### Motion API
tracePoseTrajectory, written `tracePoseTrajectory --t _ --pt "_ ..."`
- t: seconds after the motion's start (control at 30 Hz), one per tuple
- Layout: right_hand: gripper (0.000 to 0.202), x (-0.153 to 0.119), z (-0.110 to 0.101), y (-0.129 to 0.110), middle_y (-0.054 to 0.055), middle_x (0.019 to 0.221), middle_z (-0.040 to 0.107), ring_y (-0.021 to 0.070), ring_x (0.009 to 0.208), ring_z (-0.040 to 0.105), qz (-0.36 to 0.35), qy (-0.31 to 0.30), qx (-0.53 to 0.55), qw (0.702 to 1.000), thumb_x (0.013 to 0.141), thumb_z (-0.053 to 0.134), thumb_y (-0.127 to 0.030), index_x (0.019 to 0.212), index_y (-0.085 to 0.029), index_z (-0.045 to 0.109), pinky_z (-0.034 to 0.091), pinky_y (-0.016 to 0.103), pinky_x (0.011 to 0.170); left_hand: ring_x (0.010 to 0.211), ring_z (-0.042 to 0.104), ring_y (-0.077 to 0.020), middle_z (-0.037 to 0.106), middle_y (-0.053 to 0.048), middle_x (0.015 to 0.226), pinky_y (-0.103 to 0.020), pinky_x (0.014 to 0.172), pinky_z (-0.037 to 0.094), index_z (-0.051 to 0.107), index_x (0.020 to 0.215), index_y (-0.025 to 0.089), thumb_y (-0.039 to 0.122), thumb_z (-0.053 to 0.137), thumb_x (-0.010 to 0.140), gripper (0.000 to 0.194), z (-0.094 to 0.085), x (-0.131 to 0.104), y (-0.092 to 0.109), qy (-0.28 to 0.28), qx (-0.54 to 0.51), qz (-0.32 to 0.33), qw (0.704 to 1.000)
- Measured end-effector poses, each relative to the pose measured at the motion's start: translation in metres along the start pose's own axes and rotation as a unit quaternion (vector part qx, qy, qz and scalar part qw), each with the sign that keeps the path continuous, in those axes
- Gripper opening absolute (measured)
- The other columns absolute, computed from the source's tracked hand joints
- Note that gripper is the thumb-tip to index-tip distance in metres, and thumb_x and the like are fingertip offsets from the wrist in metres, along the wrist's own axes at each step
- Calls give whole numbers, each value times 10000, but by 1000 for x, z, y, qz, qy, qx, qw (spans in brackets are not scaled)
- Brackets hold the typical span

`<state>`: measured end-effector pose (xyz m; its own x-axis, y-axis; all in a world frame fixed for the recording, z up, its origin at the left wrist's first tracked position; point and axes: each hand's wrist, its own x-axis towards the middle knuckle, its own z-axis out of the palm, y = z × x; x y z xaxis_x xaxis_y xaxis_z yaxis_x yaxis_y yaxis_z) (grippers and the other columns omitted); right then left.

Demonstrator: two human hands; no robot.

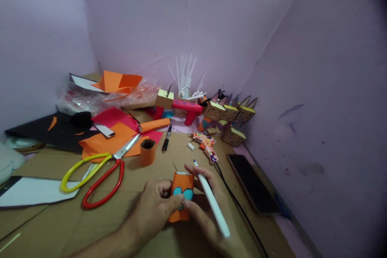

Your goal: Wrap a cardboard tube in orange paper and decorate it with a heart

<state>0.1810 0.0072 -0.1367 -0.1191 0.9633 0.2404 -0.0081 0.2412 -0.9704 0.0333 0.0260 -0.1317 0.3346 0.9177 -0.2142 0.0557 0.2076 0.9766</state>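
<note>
An orange paper-covered cardboard tube (179, 179) is held tilted in front of me, a blue patch with a dark outline (187, 194) on its side. My left hand (159, 205) grips the tube from the left, its thumb pressing on the blue patch. On the other side my right hand (208, 205) supports the tube, thumb also at the patch. A white marker pen (213, 201) with a blue tip rests in that same hand, its tip pointing up and away. Both thumbs partly cover the patch.
Large scissors (116, 161) lie left beside a short orange tube (148, 153) and orange paper (105, 141). A black marker (167, 139), a white cap (190, 146), a patterned glue gun (207, 145) with cord and a phone (254, 183) lie around. Small cardboard box heads (231, 113) stand behind.
</note>
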Motion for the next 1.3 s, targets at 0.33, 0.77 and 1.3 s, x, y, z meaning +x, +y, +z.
tracePoseTrajectory --t 0.33,0.77,1.3 --pt "404 2 0 -4 54 1193 572 183 837 647 39 11 24 999 721 699 -291 1066 -279 488 551 291 680 558 369 -103 453 9 606 -221 504 292 566 691 112 428 606 699 319 0 2 -11 -12 -20 11 1000" --pt "379 1 0 -2 76 1194 586 162 795 647 39 17 42 998 734 688 -245 1048 -257 477 543 291 687 545 342 -92 433 24 588 -210 490 264 568 679 119 450 589 715 334 -2 1 -10 -3 0 17 1000" --pt "392 1 0 3 75 1154 607 169 769 657 40 30 30 998 720 697 -270 1047 -256 480 541 279 664 540 317 -95 369 41 576 -214 477 249 525 656 135 481 583 688 352 -1 -2 -2 -4 28 16 999"
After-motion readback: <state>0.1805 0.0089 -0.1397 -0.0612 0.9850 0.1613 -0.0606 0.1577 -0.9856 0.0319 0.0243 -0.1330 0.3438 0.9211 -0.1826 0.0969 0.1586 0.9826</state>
